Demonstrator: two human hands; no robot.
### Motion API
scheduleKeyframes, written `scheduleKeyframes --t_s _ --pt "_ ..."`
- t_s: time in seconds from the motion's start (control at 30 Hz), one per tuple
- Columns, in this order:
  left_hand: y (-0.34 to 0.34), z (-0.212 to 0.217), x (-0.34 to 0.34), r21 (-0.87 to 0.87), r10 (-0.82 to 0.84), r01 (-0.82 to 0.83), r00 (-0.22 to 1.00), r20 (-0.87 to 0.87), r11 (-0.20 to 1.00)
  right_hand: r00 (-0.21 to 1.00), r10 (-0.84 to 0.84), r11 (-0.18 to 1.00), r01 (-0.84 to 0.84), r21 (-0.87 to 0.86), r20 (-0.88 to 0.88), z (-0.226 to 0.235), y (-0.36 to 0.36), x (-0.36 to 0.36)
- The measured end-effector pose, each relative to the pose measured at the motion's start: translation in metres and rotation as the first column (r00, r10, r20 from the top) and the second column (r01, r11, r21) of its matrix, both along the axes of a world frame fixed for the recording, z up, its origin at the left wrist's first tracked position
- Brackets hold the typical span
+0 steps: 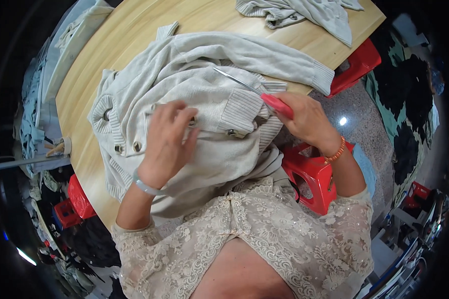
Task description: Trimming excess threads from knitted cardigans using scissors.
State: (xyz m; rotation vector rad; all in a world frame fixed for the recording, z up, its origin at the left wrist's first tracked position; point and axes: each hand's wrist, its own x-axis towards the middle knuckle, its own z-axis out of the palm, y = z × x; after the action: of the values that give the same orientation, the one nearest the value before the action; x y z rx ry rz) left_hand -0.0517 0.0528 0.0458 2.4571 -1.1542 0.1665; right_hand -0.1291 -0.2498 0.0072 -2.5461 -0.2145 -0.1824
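Observation:
A pale grey knitted cardigan with ribbed cuffs and dark buttons lies spread over the table's near edge, its lower part hanging toward my lap. My right hand is closed round the red handle of scissors. Their metal blades point up and left over the cardigan, near a folded ribbed band. Slightly blurred, my left hand hovers over or rests on the cardigan front beside a button; I cannot tell which. Its fingers are bent and apart, with nothing visible between them.
The wooden table bears another pale knit garment at its far right. A red stool stands by my right arm, and another red stool is farther off. Dark and green cloth lies on the floor at right.

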Motion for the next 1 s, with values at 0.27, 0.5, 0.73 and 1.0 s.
scheduleKeyframes --t_s 0.27,0.5,0.73,1.0 --pt "0.009 -0.033 0.027 -0.062 0.075 -0.151 0.754 -0.653 0.987 0.935 0.182 0.983 -0.160 0.095 -0.305 0.022 0.004 -0.061" --pt "-0.006 -0.032 0.001 -0.093 -0.019 0.026 0.997 0.078 0.995 0.972 0.100 0.992 -0.080 0.102 -0.212 0.013 0.011 -0.062" --pt "-0.053 -0.071 -0.022 -0.012 -0.143 0.142 0.989 -0.034 0.990 0.969 0.064 0.997 -0.054 0.049 -0.238 0.026 -0.004 -0.077" --pt "-0.051 -0.076 0.000 -0.040 -0.135 0.129 0.968 -0.211 0.991 0.896 0.014 0.997 -0.044 -0.057 -0.444 0.038 -0.006 -0.111"
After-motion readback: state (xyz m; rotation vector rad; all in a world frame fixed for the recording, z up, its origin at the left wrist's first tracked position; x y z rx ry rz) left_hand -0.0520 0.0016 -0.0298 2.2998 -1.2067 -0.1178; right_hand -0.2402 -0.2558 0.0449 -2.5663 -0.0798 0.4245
